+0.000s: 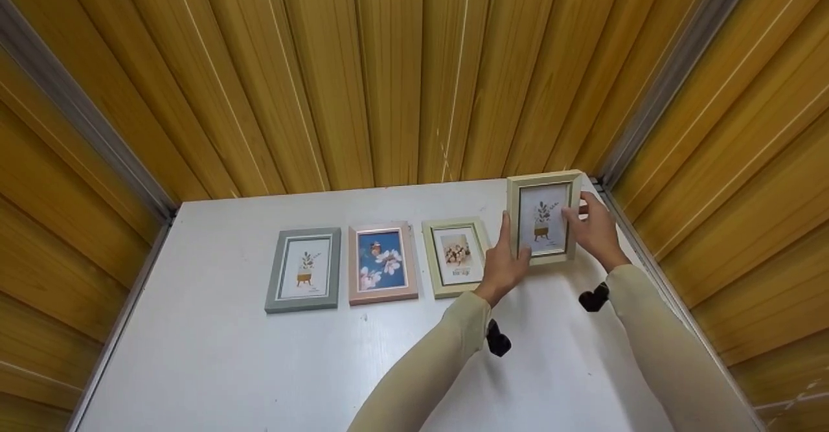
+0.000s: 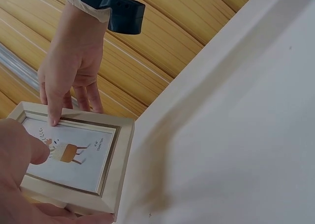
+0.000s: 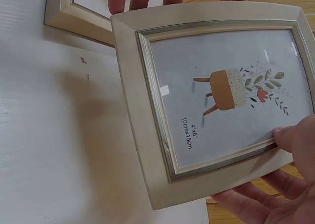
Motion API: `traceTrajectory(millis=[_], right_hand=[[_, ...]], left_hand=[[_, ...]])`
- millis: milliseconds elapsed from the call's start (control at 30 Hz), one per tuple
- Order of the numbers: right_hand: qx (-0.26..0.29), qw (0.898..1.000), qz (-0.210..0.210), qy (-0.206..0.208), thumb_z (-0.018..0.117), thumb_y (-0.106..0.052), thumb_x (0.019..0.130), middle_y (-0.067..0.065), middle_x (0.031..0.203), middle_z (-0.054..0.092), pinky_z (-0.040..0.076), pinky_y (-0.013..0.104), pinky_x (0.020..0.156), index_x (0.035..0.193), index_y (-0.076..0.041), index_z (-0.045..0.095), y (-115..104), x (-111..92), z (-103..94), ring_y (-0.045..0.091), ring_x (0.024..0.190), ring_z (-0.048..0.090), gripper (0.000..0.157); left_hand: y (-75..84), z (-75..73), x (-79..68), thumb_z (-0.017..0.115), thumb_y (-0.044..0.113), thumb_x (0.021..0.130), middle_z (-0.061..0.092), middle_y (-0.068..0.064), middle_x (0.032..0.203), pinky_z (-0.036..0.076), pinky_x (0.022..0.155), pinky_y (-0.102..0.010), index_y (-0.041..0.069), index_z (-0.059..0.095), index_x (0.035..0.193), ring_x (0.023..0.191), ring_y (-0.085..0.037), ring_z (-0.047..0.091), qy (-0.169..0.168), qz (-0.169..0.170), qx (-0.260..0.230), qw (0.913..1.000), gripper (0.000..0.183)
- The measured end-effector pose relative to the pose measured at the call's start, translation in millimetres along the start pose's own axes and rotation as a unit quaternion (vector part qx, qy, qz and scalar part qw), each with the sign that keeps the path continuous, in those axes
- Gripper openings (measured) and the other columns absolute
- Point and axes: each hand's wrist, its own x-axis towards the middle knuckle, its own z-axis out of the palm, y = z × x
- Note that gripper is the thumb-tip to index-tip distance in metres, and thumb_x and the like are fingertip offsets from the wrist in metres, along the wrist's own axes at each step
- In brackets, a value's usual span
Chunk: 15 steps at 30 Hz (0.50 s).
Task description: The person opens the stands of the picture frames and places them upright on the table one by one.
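Note:
A cream picture frame (image 1: pixel 546 260) with a potted-plant print is held up over the right end of the white table. My left hand (image 1: pixel 504 265) grips its left side, thumb over the front. On the opposite side my right hand (image 1: pixel 594 228) holds the edge, its thumb on the picture and its fingers behind. The right wrist view shows the same cream frame (image 3: pixel 142 135) tilted above the tabletop, with a shadow below it. Just left of my left hand lies a pale green frame (image 1: pixel 430 260) with a flower print.
A pink frame (image 1: pixel 383 298) with a blossom picture and a grey-green frame (image 1: pixel 275 283) lie in a row on the white table (image 1: pixel 214 354). Wood-patterned panels (image 1: pixel 388 76) rise behind the table and at both sides. Metal posts (image 1: pixel 680 63) stand at the corners.

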Motion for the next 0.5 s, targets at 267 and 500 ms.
traceTrajectory(millis=[267,500], right_hand=[[0.000,1.000,0.001,0.022,0.056,-0.021,0.106,0.030,0.117,0.068,0.056,0.054,0.083,0.144,0.000,0.049,9,1,6.5,0.043,0.096,0.070,0.045],[-0.001,1.000,0.025,0.006,0.051,-0.020,0.108,0.034,0.127,0.060,0.053,0.059,0.090,0.151,0.000,0.041,20,1,9.2,0.048,0.108,0.065,0.048]], left_hand=[[-1.6,2.7,-0.3,0.061,0.023,0.100,0.053,-0.017,0.150,0.048,0.105,-0.040,0.022,0.016,0.166,0.126,-0.027,0.061,-0.017,-0.026,-0.011,0.9995,0.080],[-10.9,5.5,0.2,0.064,0.028,0.099,0.042,-0.011,0.160,0.037,0.116,-0.041,0.022,0.024,0.165,0.143,-0.030,0.044,-0.044,-0.043,-0.026,0.9978,0.077]])
